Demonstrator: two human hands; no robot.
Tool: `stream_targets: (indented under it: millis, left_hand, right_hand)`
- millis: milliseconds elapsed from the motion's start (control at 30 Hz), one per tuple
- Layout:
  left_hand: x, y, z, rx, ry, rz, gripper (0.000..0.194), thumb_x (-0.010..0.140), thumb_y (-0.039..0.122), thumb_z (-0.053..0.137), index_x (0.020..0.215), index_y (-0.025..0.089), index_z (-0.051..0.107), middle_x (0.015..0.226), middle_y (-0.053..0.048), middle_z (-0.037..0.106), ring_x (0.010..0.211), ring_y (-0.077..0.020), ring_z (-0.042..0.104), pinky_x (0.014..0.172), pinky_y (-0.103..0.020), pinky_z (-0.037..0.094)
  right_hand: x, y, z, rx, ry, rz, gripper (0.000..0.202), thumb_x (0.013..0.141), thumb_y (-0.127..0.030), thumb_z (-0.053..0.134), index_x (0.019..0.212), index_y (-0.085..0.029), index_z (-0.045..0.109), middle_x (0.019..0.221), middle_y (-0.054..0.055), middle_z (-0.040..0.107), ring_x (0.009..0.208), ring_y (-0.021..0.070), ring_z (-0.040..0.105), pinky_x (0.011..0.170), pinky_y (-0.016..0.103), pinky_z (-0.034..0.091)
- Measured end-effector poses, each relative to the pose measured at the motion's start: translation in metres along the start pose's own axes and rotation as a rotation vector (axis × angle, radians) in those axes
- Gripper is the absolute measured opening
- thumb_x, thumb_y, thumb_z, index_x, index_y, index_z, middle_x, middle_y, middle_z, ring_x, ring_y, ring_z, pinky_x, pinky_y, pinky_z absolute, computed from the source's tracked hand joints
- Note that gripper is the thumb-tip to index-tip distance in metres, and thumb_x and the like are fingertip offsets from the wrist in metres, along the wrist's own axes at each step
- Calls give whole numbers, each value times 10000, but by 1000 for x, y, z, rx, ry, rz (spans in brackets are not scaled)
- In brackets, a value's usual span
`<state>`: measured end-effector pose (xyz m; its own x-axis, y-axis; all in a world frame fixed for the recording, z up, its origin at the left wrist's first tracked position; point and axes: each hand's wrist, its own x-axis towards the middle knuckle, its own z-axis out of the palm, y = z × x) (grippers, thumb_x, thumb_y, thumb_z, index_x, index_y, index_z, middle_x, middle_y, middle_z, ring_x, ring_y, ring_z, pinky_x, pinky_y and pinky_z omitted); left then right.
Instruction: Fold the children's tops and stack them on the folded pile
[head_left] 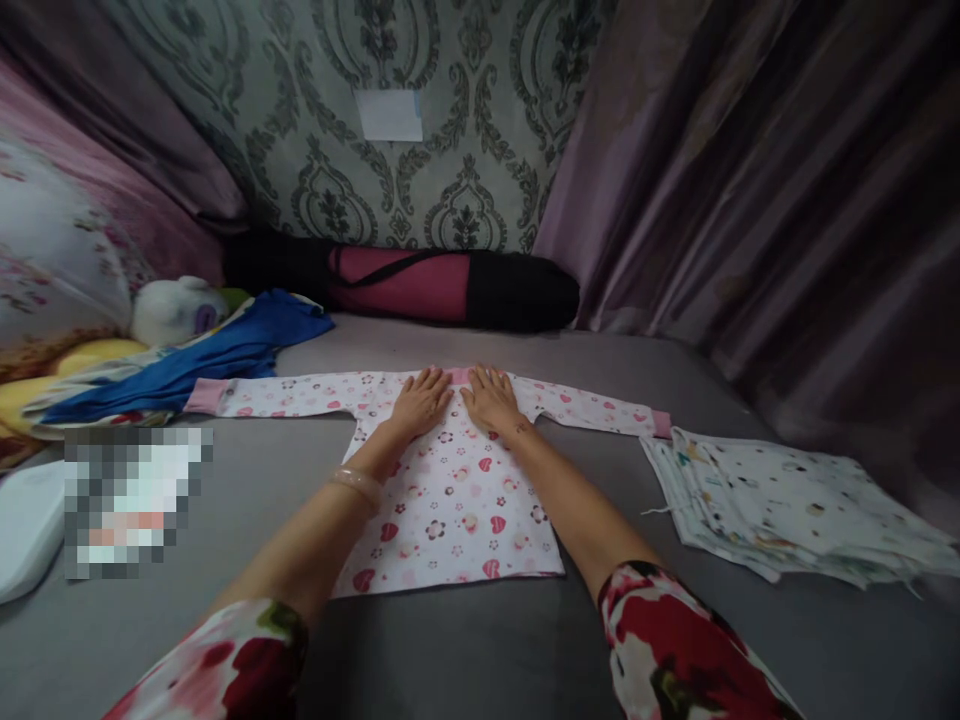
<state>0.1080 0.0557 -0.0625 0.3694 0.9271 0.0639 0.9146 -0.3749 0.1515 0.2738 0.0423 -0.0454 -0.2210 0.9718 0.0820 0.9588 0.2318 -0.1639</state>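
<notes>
A small white long-sleeved top with pink hearts and flowers lies spread flat, its two sleeves stretched out to the sides. Pink bands edge the cuffs and the neckline. My left hand rests flat on the upper chest, just left of the collar, fingers extended. On the other side of the collar, my right hand presses flat with its fingers a little apart. Neither hand grips the fabric.
The top lies on a grey sheet. At right is a stack of folded printed cloths, touching the right cuff. A blue garment and a plush toy lie at left. A black and maroon long bag lies along the patterned wall.
</notes>
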Motion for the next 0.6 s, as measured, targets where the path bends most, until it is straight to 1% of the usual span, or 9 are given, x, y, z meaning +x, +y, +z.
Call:
stream_targets:
  millis: [133,233,300,367,400,467,533,600]
  left_hand:
    - [6,2,-2,-43,-49,-73,569,995,451,186,1503,224,307,1577,-67,268,1462,-280,189,1155,-537,175]
    - [6,7,-3,-37,-44,-122,580,991,467,162,1510,240,288,1585,-61,245,1467,-283,168,1153,-561,147]
    - [5,9,-2,-16,-26,-114,582,991,466,155,1513,242,280,1584,-60,249,1468,-278,165,1154,-559,142]
    - [3,8,-1,-1,-12,-90,577,993,455,157,1508,236,294,1577,-68,269,1464,-276,180,1151,-551,158]
    - [2,7,0,6,-3,-79,572,993,449,165,1503,232,308,1575,-79,274,1461,-279,193,1148,-546,171]
    - [0,5,1,26,33,-66,562,992,442,194,1488,224,344,1573,-111,271,1449,-299,224,1138,-541,199]
    - [-1,5,2,47,79,-52,548,990,435,224,1470,222,380,1569,-137,269,1433,-319,255,1127,-535,225]
    - [-2,6,3,67,123,-23,525,990,415,244,1451,227,409,1557,-138,292,1418,-322,280,1124,-517,240]
  right_hand:
    - [5,3,7,24,-5,49,558,1004,-435,274,1492,-174,343,1577,78,256,1429,302,208,1153,466,115]
    - [9,0,8,59,-11,82,562,1004,-444,271,1495,-179,337,1584,82,234,1441,314,174,1158,488,87]
    - [11,0,3,138,-70,83,572,1002,-452,270,1498,-175,331,1587,88,222,1451,309,151,1163,496,78]
    - [11,10,-8,280,-98,61,574,999,-447,278,1507,-183,311,1586,85,224,1455,261,168,1170,453,122]
    - [10,20,-15,358,-72,49,570,995,-430,293,1512,-188,297,1582,81,236,1448,230,205,1167,417,165]
    - [3,48,-32,464,41,71,560,979,-367,335,1507,-184,307,1549,84,320,1396,192,332,1132,356,270]
    - [-11,86,-50,443,141,208,518,957,-312,373,1455,-176,413,1455,88,473,1295,190,474,1074,326,357]
    - [-30,127,-66,331,175,422,449,952,-292,387,1358,-173,539,1321,83,602,1200,189,560,1015,300,414]
